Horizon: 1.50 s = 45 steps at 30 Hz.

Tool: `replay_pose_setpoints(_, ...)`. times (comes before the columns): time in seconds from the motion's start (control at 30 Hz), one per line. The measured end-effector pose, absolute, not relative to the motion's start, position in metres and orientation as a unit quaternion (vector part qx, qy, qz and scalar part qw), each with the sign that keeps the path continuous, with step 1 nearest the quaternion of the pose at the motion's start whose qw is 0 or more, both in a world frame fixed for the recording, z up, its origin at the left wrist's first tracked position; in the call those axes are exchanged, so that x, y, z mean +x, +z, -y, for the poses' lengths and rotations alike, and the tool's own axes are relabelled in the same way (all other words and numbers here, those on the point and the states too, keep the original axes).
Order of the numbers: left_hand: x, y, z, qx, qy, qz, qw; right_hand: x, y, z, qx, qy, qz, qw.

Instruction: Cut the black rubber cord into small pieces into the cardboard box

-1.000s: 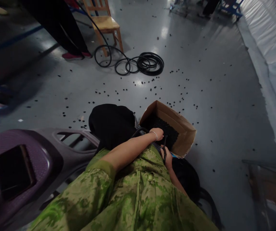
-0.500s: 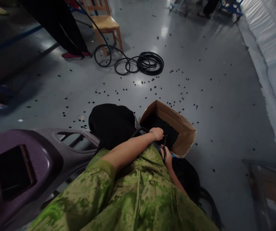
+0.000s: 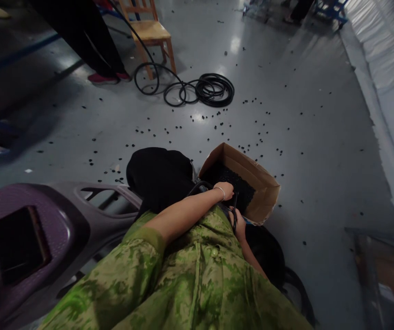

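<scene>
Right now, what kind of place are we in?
Probably a workshop or small factory: a shiny grey concrete floor strewn with small black parts, a brown cardboard box full of them, and coiled black cable.

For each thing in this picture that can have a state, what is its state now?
Cardboard box: open, tilted, holding small black pieces.
Left hand: at the box's near edge, fingers curled; what is in its grip I cannot tell.
Right hand: closed on a thin black cable.
Black hose: coiled on the floor.
Wooden chair: upright, nobody on it.
Black pieces: scattered over the floor.
</scene>
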<state>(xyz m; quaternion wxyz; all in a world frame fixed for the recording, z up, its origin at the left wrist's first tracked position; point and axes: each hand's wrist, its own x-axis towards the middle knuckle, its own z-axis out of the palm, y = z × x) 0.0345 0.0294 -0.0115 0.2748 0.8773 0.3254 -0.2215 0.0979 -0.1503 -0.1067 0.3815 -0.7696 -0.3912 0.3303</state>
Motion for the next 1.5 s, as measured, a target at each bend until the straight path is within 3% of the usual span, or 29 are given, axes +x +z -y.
replay_pose_setpoints(1.5, 0.034, -0.0075, -0.0291, 0.872, -0.232, -0.327, 0.281, 0.0958, -0.1035, 0.1506, -0.766, 0.333, 0.385, 0.392)
